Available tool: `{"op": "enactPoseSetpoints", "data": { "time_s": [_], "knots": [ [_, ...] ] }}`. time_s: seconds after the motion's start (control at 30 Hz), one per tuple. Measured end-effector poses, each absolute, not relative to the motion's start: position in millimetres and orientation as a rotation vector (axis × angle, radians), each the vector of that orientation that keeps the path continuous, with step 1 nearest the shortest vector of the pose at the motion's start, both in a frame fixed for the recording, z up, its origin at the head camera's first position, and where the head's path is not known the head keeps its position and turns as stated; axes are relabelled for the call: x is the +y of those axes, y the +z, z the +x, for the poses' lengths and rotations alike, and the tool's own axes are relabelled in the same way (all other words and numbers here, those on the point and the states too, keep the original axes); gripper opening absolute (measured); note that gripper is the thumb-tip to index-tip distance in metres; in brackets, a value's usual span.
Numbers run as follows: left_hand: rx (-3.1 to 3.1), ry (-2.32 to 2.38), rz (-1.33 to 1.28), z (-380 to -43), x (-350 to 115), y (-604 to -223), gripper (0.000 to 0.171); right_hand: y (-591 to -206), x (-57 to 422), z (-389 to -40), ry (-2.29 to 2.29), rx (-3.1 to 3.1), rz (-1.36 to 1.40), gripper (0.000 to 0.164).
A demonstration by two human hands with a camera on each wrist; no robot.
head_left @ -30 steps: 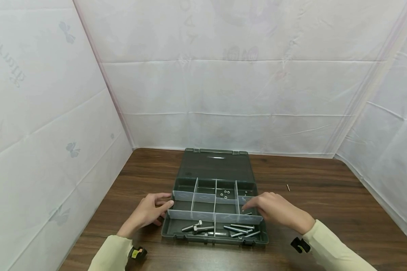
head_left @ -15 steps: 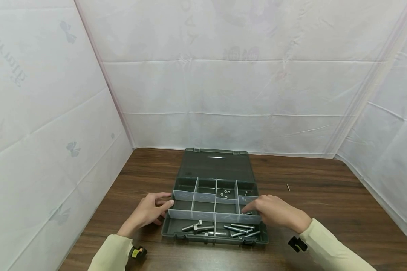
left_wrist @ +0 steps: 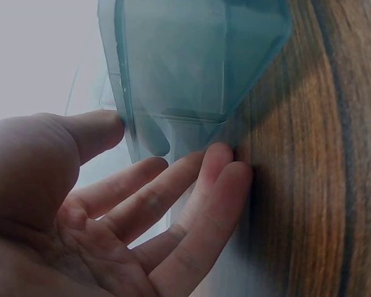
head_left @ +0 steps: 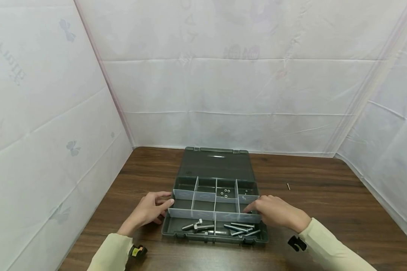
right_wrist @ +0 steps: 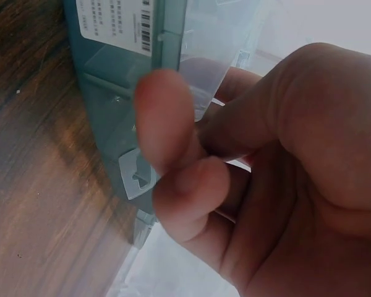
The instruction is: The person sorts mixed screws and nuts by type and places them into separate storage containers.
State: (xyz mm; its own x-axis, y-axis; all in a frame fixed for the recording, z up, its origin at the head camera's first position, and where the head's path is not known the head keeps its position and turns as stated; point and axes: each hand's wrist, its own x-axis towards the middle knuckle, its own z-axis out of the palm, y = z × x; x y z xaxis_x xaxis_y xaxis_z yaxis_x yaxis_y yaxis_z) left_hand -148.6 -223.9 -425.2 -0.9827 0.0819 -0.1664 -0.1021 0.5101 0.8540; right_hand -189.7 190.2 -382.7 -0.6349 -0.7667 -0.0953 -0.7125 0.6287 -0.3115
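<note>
A dark translucent compartment box (head_left: 164, 226) lies with its lid (head_left: 217, 165) folded back. At its left side, my left hand (head_left: 147, 209) rests its thumb on the rim. In the left wrist view the loosely bent fingers (left_wrist: 151, 201) lie along the outer wall. My right hand (head_left: 278, 212) reaches over the right wall, its index finger dipping into the right middle compartment. A bit of a small screw (head_left: 250, 212) shows beside that fingertip. The right wrist view has the other fingers (right_wrist: 164, 117) curled outside the wall; I cannot tell whether the hidden fingertips pinch anything.
Large bolts (head_left: 203, 227) and long bolts (head_left: 242, 226) fill the front compartments. Several nuts (head_left: 225, 191) sit in a back compartment, with tinier hardware (head_left: 246, 191) in the back right one. A small screw (head_left: 288, 186) lies on the wooden table (head_left: 319, 203) to the right.
My right index finger has shifted slightly within the right middle compartment and now covers more of the small screw there. The left hand has stayed at the box's side.
</note>
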Motion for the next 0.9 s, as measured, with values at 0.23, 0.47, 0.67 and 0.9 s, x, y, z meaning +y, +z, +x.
{"op": "enactPoseSetpoints", "data": {
  "time_s": [0.23, 0.47, 0.67, 0.9],
  "knots": [
    [2.568, 1.47, -0.032, -148.6, -223.3, -424.5, 0.048, -383.7, 189.8, -190.7, -0.393, 2.627, -1.203, 0.064],
    [2.566, 1.473, -0.042, -148.8, -222.8, -424.4, 0.047, -384.8, 189.5, -188.9, -0.356, 2.664, -1.205, 0.06],
    [2.564, 1.464, -0.032, -149.0, -223.5, -424.8, 0.048, -384.9, 189.6, -187.6, -0.342, 2.677, -1.198, 0.056],
    [2.564, 1.476, -0.043, -150.1, -223.5, -426.3, 0.048, -386.4, 190.5, -187.6, -0.341, 2.686, -1.198, 0.056]
  ]
}}
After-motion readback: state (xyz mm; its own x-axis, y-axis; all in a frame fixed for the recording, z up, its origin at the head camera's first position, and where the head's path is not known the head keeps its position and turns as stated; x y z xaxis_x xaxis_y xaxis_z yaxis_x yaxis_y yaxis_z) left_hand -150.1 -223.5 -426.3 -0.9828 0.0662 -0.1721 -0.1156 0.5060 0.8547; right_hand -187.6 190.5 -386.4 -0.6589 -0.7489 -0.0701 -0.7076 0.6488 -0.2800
